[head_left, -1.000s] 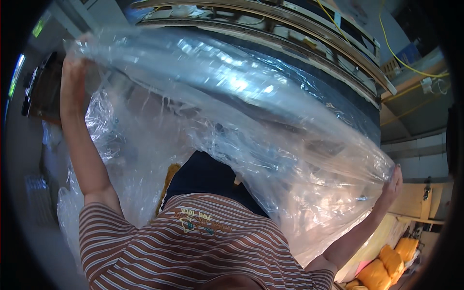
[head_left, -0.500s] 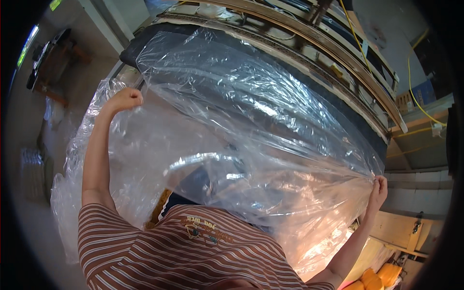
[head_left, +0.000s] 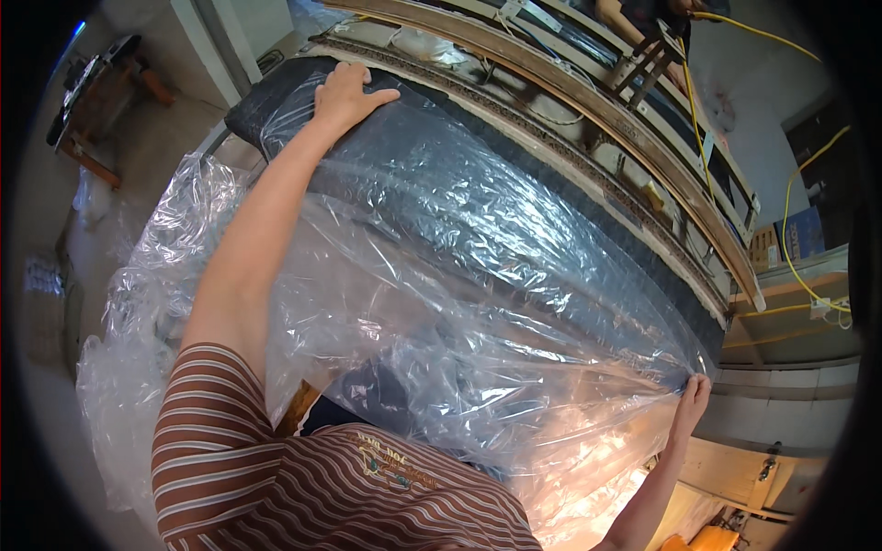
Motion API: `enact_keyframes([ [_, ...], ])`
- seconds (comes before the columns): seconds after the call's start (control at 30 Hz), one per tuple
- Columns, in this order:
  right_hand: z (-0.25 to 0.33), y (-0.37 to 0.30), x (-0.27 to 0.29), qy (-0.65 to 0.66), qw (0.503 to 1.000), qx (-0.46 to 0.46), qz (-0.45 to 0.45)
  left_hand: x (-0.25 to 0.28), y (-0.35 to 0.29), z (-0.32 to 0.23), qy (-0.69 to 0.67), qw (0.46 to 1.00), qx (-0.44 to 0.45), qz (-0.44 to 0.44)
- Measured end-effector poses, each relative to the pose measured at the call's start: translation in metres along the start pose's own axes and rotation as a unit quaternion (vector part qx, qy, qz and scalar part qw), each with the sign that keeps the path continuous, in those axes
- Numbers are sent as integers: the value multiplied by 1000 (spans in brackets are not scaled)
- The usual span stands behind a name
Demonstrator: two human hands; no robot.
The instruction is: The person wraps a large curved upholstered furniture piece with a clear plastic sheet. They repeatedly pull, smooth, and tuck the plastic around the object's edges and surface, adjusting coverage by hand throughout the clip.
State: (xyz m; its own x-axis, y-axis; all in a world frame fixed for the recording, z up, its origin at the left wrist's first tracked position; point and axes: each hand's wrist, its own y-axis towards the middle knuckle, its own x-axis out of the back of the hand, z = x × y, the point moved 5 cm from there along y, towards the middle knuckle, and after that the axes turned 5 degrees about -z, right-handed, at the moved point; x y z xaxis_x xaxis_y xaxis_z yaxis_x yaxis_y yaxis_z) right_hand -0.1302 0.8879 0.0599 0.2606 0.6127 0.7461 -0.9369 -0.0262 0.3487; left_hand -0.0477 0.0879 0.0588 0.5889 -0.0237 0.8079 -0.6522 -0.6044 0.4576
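A wide clear plastic sheet (head_left: 441, 230) lies over a dark padded surface (head_left: 514, 142) and drapes down in front of my body. My left hand (head_left: 347, 99) rests at the far left part of the sheet, fingers and thumb spread, near the back edge of the dark surface. At the right end of the surface, my right hand (head_left: 695, 397) is closed on a gathered edge of the plastic sheet, pulling creases toward it. More of the sheet hangs in a crumpled heap at my left side.
Behind the dark surface runs a long frame of wooden rails (head_left: 588, 78) with yellow cables (head_left: 788, 184). Another person's arm (head_left: 625, 23) reaches in beyond it. A blue box (head_left: 801, 234) stands at the right, a dark bench-like item (head_left: 92, 101) at the far left.
My left hand has moved forward and right, from a closed grip near the sheet's left edge to lying spread on it. My right hand has dropped slightly, still gripping. Another person has appeared behind.
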Motion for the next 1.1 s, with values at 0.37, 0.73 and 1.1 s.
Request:
enact_keyframes([
  [0.37,25,-10,-4,46,997,-54,6,-8,12,32,-361,929,82,18],
  [0.73,24,-15,6,51,997,-50,-8,17,-11,39,-121,993,5,-12],
  [1.1,64,-27,18,60,998,-17,8,18,-14,54,-294,947,106,-72],
])
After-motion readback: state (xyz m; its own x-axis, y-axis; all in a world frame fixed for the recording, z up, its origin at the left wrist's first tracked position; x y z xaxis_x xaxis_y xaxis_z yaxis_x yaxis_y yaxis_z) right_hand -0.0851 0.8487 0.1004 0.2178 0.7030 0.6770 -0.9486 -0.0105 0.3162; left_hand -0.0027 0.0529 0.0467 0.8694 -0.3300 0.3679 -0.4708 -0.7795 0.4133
